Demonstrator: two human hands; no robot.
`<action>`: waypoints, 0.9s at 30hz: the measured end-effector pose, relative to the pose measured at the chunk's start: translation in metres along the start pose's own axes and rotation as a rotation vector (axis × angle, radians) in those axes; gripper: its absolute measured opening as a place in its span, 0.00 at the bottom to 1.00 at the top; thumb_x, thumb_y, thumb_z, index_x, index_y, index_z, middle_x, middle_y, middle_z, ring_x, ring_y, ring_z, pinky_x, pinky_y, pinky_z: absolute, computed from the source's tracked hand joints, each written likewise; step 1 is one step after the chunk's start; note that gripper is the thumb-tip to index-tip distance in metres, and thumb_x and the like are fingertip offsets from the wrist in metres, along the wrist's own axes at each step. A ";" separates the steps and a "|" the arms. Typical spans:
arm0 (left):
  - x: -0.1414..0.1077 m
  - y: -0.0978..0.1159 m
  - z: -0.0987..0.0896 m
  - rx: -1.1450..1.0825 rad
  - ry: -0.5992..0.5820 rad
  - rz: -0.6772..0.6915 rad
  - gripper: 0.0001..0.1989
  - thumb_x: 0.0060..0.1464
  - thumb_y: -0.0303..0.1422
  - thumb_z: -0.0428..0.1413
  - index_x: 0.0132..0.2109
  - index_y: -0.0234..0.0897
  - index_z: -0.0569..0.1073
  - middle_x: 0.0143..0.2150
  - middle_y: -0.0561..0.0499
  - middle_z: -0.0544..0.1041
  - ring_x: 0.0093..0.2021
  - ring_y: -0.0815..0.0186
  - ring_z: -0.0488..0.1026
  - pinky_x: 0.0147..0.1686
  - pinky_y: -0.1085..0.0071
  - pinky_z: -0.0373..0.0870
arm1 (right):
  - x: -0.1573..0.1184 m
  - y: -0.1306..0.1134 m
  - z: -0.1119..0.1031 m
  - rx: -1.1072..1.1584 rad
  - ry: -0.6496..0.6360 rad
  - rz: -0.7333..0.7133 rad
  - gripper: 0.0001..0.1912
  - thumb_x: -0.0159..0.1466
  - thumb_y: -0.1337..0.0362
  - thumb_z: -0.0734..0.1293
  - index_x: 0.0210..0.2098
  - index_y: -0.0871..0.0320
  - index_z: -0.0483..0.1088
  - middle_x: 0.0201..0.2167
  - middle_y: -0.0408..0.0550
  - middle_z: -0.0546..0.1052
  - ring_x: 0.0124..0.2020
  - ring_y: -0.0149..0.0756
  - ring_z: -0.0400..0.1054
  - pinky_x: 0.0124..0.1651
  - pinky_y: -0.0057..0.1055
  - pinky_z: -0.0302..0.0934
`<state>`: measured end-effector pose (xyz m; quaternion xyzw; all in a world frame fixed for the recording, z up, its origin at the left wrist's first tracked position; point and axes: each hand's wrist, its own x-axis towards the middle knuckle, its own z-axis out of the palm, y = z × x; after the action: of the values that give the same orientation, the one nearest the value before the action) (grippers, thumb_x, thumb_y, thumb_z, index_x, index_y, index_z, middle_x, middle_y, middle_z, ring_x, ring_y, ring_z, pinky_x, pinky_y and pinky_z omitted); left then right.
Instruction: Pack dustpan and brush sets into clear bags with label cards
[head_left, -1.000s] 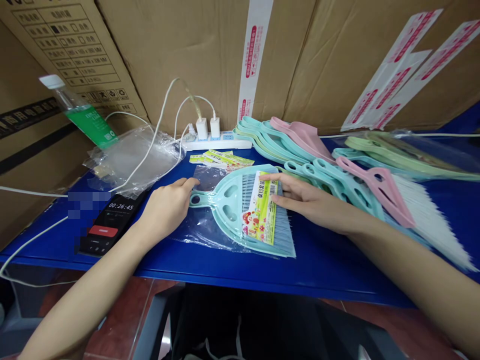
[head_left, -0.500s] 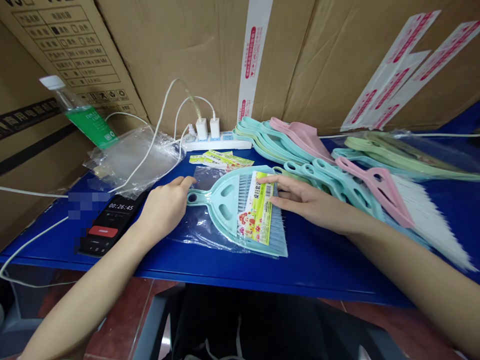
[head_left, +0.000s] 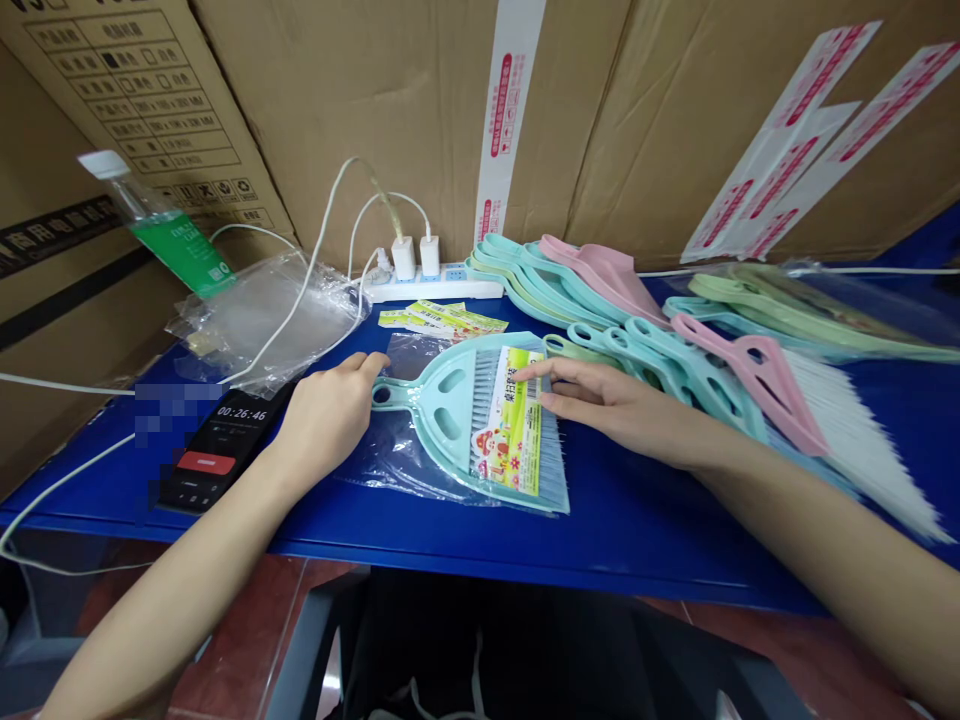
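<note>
A light blue dustpan [head_left: 442,440] lies on the table with its handle pointing left, partly inside a clear plastic bag [head_left: 390,462]. On it rests a brush with blue-grey bristles [head_left: 553,470], and over the brush is a printed label card [head_left: 517,430]. My left hand [head_left: 330,405] is closed at the handle's end, apparently gripping the bag's edge; its fingertips are partly hidden. Stretched out from the right, my right hand [head_left: 589,392] lays its fingers on the card's upper right edge.
Behind lie more label cards [head_left: 442,318] and a power strip [head_left: 442,285] with white cables. Stacked dustpans [head_left: 570,280] and brushes [head_left: 675,370] sit at right. At left are plastic bags [head_left: 262,310], a bottle [head_left: 180,250] and a phone [head_left: 225,450]. Cardboard boxes [head_left: 375,100] stand behind.
The dustpan and brush have shifted slightly left, further toward my left hand. The card has turned a little more upright under my right fingers, which have barely moved.
</note>
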<state>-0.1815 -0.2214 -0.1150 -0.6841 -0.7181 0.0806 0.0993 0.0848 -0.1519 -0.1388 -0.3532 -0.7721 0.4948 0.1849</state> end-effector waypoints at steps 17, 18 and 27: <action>-0.001 -0.001 -0.001 -0.037 0.014 -0.025 0.22 0.62 0.23 0.41 0.59 0.36 0.69 0.55 0.41 0.77 0.44 0.48 0.80 0.38 0.57 0.76 | -0.001 0.001 0.001 -0.038 0.003 -0.017 0.26 0.65 0.51 0.61 0.60 0.49 0.67 0.38 0.47 0.75 0.43 0.43 0.71 0.54 0.50 0.65; -0.001 -0.001 -0.001 -0.035 0.018 -0.032 0.22 0.62 0.23 0.41 0.59 0.36 0.69 0.55 0.41 0.77 0.44 0.48 0.80 0.38 0.57 0.75 | -0.001 0.002 0.001 -0.048 0.007 -0.015 0.26 0.65 0.51 0.61 0.60 0.50 0.67 0.36 0.47 0.74 0.42 0.43 0.70 0.53 0.50 0.65; -0.001 -0.003 0.000 -0.015 0.019 -0.033 0.21 0.62 0.22 0.41 0.57 0.35 0.69 0.54 0.40 0.77 0.44 0.47 0.80 0.37 0.57 0.75 | -0.002 -0.001 0.000 -0.046 0.015 -0.005 0.26 0.64 0.51 0.62 0.58 0.51 0.68 0.37 0.47 0.73 0.40 0.40 0.68 0.47 0.43 0.66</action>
<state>-0.1839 -0.2225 -0.1139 -0.6735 -0.7291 0.0670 0.1020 0.0856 -0.1541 -0.1378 -0.3591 -0.7829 0.4737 0.1836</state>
